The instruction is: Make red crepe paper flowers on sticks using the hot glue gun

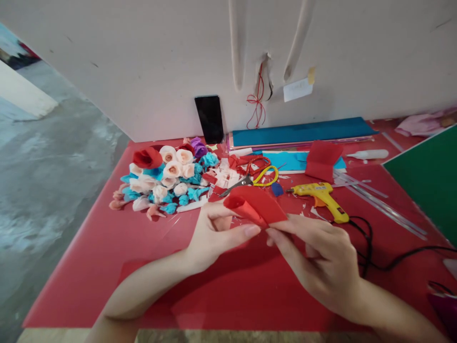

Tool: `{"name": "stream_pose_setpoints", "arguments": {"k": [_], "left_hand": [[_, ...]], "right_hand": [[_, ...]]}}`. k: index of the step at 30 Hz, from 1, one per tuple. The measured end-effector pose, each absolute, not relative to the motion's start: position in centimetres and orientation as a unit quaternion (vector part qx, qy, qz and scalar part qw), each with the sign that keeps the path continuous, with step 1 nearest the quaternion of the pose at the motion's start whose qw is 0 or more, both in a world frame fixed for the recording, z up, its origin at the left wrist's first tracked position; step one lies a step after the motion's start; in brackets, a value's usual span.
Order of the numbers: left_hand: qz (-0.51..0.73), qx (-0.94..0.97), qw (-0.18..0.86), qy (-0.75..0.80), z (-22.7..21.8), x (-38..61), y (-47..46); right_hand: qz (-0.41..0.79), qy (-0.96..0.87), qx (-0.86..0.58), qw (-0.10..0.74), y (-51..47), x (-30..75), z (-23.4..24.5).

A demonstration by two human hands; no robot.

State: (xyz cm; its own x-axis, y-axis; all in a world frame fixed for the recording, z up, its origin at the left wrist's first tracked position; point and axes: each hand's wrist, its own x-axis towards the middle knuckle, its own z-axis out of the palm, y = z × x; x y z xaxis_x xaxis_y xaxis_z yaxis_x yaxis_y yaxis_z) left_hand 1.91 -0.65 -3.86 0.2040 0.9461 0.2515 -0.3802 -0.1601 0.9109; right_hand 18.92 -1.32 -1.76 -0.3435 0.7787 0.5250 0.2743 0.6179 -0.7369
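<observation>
Both hands hold a piece of red paper [255,205] rolled into a cone shape above the red tabletop [107,247]. My left hand [214,233] pinches its left, rolled end between thumb and fingers. My right hand [321,257] grips the paper's right edge with fingers closed. Just beyond the paper lie yellow-handled scissors [255,178] and paper scraps.
A pile of white, red, blue and pink paper roses [164,178] lies at the left back. A yellow glue gun [323,195] with a black cord [385,262] lies to the right. Blue paper sheets [303,131], folded red paper [323,159], a black phone [209,119] and a green board [432,176] stand by the wall.
</observation>
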Motion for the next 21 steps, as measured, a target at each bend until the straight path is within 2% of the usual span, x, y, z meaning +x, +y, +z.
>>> {"name": "stream_pose_setpoints", "arguments": {"k": [5, 13, 21], "left_hand": [[0.558, 0.493, 0.616, 0.258, -3.95, 2.00, -0.71], [0.508, 0.444, 0.689, 0.265, -3.99, 2.27, -0.85], [0.487, 0.430, 0.721, 0.240, -3.93, 2.54, -0.72]], "right_hand": [[0.300, -0.769, -0.327, 0.459, -1.27, 18.95, -1.81], [0.374, -0.761, -0.334, 0.412, -1.04, 18.79, -1.38], [0.387, -0.768, -0.317, 0.400, -1.05, 18.81, -1.59]]}}
